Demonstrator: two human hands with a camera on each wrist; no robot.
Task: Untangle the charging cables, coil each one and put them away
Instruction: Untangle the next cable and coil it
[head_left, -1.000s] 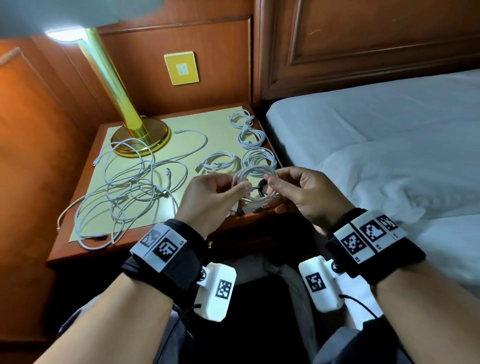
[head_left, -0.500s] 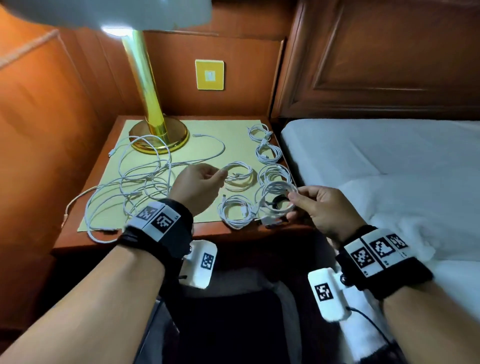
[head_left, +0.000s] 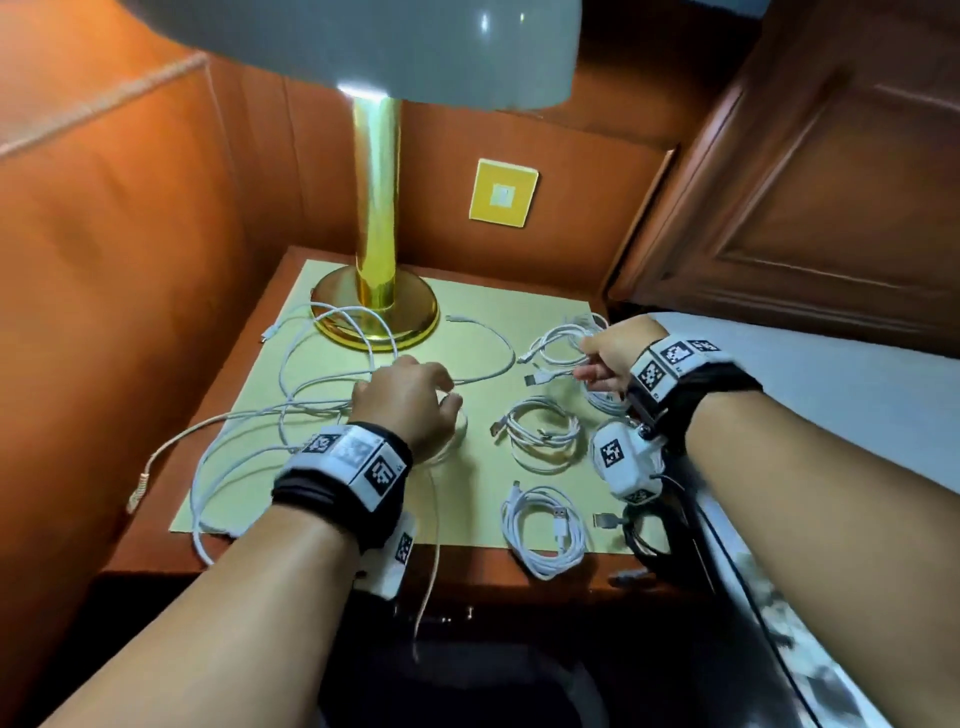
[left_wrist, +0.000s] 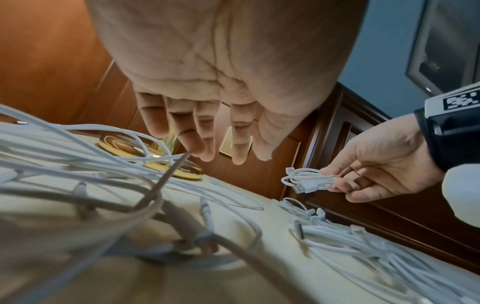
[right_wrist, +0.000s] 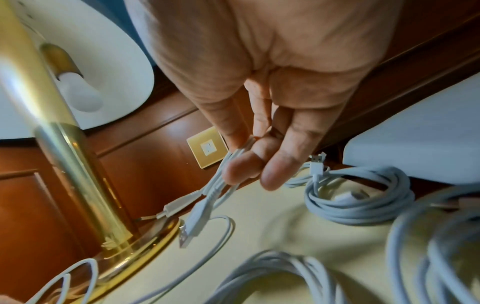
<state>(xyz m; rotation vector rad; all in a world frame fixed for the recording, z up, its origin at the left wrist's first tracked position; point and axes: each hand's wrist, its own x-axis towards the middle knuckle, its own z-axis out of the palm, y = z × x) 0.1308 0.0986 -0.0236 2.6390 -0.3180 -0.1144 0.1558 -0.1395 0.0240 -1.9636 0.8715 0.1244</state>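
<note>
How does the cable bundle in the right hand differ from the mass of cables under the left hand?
The coiled cable is a small tight loop; the tangled cables sprawl in wide loose loops. The coil is pinched in the right hand above the mat; the tangle lies on the mat, with the left hand open over it, gripping nothing. Both are mostly white.

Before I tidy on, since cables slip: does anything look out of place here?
Yes. One beige cable hangs off the nightstand's front edge toward the floor, away from the loose tangle.
</note>
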